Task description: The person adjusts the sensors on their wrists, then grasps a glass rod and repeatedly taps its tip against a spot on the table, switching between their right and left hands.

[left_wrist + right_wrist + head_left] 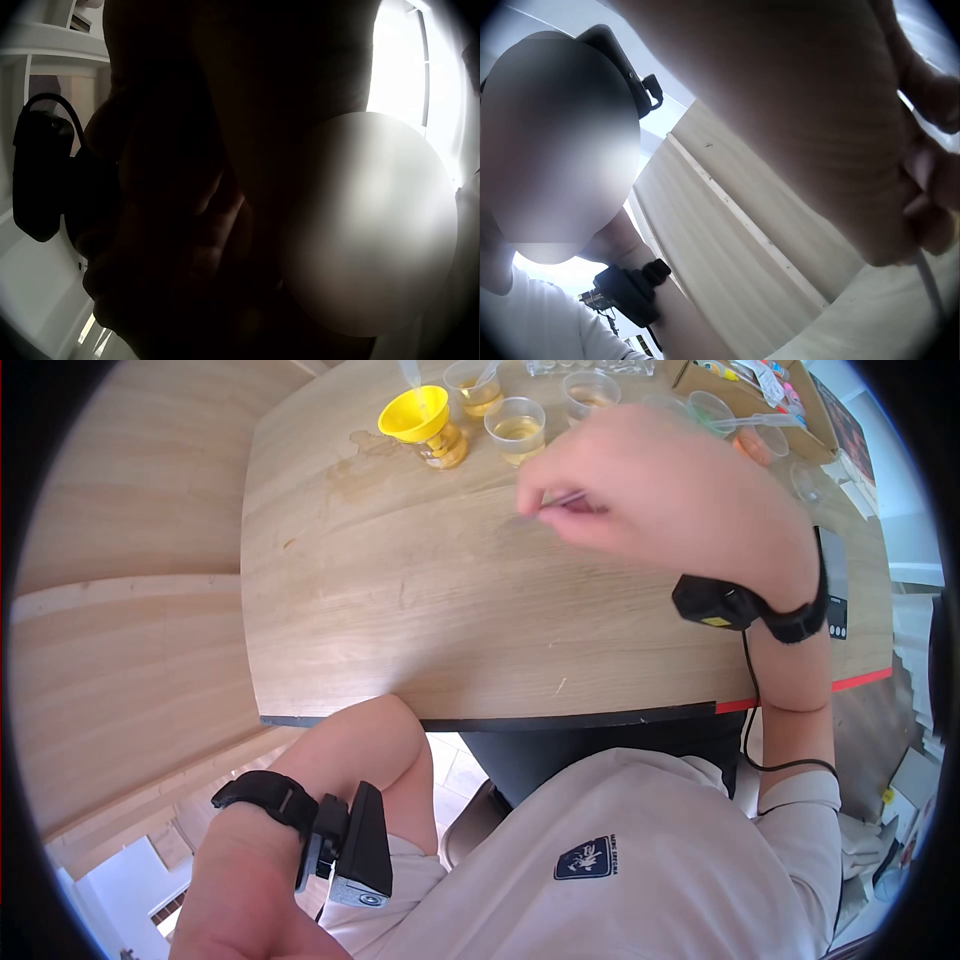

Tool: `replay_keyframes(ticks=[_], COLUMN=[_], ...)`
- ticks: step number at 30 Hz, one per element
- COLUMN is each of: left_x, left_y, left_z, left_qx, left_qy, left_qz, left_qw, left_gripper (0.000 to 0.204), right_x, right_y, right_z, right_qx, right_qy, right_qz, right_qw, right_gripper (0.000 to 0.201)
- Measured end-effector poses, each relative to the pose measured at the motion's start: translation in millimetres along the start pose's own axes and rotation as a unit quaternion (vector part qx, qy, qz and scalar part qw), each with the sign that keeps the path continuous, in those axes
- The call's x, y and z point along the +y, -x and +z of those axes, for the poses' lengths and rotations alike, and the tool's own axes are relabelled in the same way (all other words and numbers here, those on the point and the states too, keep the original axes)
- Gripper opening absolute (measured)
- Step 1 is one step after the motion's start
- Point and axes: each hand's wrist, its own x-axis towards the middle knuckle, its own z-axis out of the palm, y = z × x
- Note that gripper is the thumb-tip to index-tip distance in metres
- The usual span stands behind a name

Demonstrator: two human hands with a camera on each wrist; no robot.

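Note:
Above the table, the right hand [650,495] pinches a thin stick-like thing [566,501] between thumb and curled fingers; in the right wrist view, the stick [930,289] points down out of the hand [922,180]. Just beyond that hand are clear cups of pale yellow liquid, one [516,432] to its upper left. A yellow funnel [415,415] sits on a small container of amber liquid [443,452]. The left hand [245,905], off the table at the lower left, is cut by the frame edge. It is dark in the left wrist view [202,240], its finger pose unclear.
A cardboard box [822,430] with colourful items stands at the back right, near cups with green and orange contents [755,448]. A scale [836,580] lies at the right edge. Wet marks [365,460] spread left of the funnel. A cable hangs from the right wrist.

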Motion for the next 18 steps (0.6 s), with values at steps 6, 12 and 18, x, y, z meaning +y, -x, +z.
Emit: replay_keyframes(ticks=[6, 12, 18], left_x=[20, 28, -12], left_y=[-27, -45, -29], left_z=[-4, -6, 1], left_qx=[-0.165, -0.323, -0.194], left_qy=[-0.115, -0.222, -0.09], left_qz=[-0.123, -0.238, -0.071], left_qw=[0.972, 0.889, 0.974], left_gripper=[0.029, 0.044, 0.046], right_x=[4, 16, 8], right_y=[6, 11, 9], right_z=[-48, -40, -41], right_qx=[-0.15, -0.116, -0.114], right_qy=[-0.104, -0.086, -0.092], right_qz=[0.192, 0.112, 0.139], right_qw=[0.964, 0.983, 0.979], right_gripper=[0.004, 0.009, 0.01])
